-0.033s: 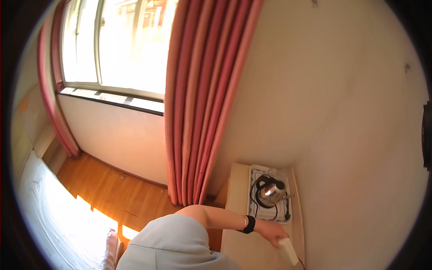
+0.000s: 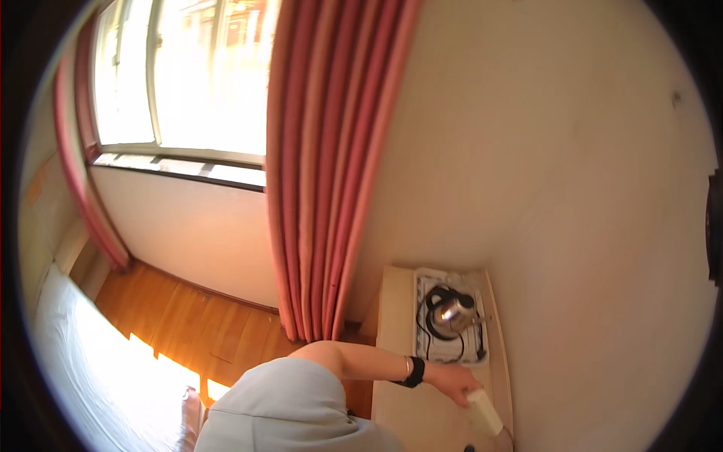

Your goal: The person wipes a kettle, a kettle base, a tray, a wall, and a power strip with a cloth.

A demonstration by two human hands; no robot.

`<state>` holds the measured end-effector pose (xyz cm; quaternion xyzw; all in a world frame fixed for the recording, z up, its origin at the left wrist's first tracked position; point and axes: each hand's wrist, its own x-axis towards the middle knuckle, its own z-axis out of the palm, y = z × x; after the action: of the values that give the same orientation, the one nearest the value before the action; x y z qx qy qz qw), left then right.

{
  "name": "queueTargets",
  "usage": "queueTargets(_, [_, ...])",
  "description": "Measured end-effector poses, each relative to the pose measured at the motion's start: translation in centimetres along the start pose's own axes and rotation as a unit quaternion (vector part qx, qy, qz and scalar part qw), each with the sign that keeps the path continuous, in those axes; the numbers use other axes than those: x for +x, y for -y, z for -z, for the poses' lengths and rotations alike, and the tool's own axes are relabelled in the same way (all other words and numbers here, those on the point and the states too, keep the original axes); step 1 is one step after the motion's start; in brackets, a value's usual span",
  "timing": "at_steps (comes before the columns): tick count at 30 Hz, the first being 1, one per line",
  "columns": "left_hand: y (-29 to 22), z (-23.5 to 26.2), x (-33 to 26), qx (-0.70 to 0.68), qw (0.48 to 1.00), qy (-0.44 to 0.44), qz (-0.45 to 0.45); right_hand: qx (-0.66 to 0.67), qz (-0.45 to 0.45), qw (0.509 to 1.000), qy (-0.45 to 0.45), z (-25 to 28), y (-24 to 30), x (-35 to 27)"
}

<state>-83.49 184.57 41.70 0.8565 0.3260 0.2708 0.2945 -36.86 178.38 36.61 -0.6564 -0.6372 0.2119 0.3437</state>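
My left hand (image 2: 453,383), with a black band at its wrist, reaches across to the right over a pale wooden cabinet top (image 2: 399,324). Its fingers grip the upper end of a white power strip (image 2: 484,412), an oblong block with a cord at its lower end. Just beyond the hand, a shiny metal kettle (image 2: 456,313) with a black handle sits on a white patterned tray (image 2: 472,350). A black cord (image 2: 419,324) loops around the kettle on the tray. My right hand does not show. A small dark thing (image 2: 468,449) at the lower edge is too cut off to name.
A raised edge (image 2: 503,361) runs along the cabinet's right side, by the wall. Left of the cabinet hangs a long red curtain (image 2: 320,173) beside a bright window (image 2: 203,75). A bed with a white cover (image 2: 98,361) lies at the lower left, by the wooden floor (image 2: 203,316).
The whole view has shifted slightly. My left hand still holds the power strip, now a little higher in the picture. A small dark thing has appeared at the lower edge.
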Motion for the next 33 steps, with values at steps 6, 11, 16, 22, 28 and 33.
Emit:
queueTargets(6, [0.1, -1.1, 0.0, -0.357, 0.893, -0.017, 0.273, -0.011, 0.005, 0.994, -0.110, -2.9, -0.6, -1.0])
queueTargets(11, [-0.8, -2.6, 2.4, -0.459, 0.823, -0.003, 0.336, 0.088, 0.013, 0.975, -0.203, -3.6, 7.8, -4.3])
queueTargets(16, [-1.8, -5.1, 3.2, -0.548, 0.760, 0.049, 0.344, 0.066, 0.142, 0.965, -0.209, -8.3, 15.8, -6.4])
queueTargets(22, [-1.6, -7.8, 3.0, -0.647, 0.667, 0.048, 0.366, -0.155, 0.283, 0.931, -0.174, -13.8, 16.2, -4.6])
queueTargets(28, [-1.6, -8.2, 2.6, -0.676, 0.596, 0.064, 0.428, -0.089, 0.119, 0.950, -0.276, -11.4, 10.9, -2.6])
queueTargets(33, [-1.1, -9.2, 2.7, -0.710, 0.542, 0.076, 0.444, -0.075, 0.113, 0.947, -0.291, -13.0, 13.0, -3.6])
